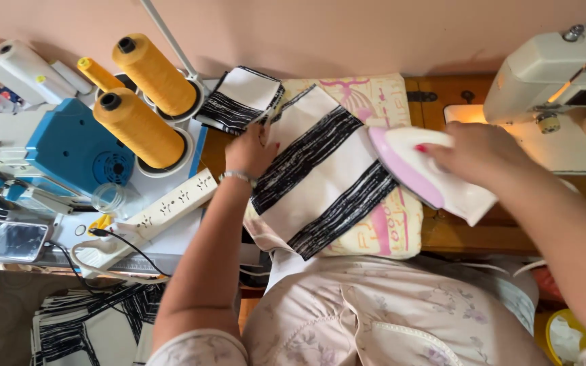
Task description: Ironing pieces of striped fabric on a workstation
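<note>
Right hand (pixel 473 150) fingers clenched over the white-and-pink iron (pixel 428 173); handle hidden under the palm, soleplate not visible. Left hand (pixel 252 150) fingers released, pressed flat on the white black-striped cloth (pixel 320 176), fingertips partly hidden at its edge. Cloth lies between both hands on a yellow patterned pad (pixel 391 227), mostly covered.

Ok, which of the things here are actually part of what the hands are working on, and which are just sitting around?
In use:
left hand pressing the striped fabric piece
right hand gripping the iron
patterned pad beneath the fabric

Lying about:
folded striped pieces
yellow thread cones
blue machine
power strip
white sewing machine
</note>
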